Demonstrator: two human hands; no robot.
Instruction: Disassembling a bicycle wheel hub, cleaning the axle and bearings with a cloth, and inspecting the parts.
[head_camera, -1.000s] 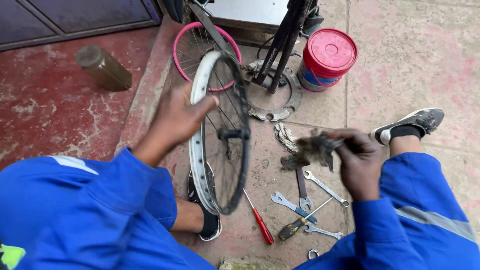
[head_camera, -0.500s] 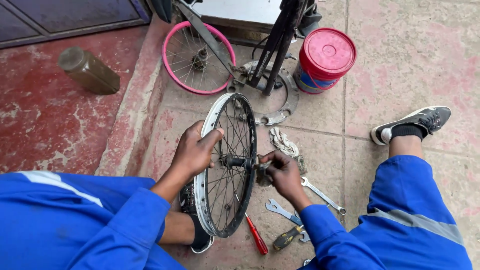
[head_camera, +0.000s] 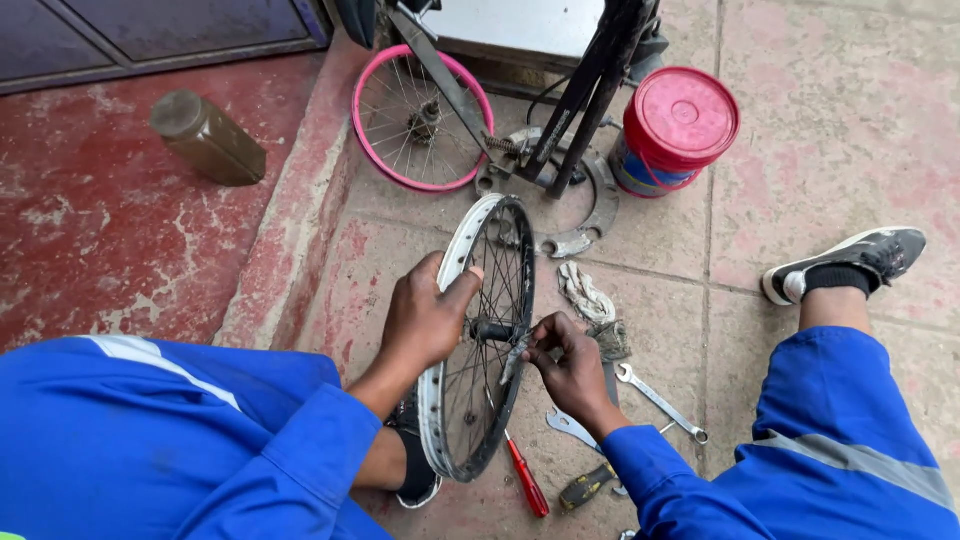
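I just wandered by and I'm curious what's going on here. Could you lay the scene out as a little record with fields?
Place: paved ground beside a red step
Person: seated, blue overalls
Left hand: grips the rim of a silver wheel, held upright
Right hand: at the wheel's hub, pinching a dirty rag
Ground tools: red screwdriver, spanners
Behind: pink wheel, red-lidded bucket, brown bottle
Also: a second rag on the paving
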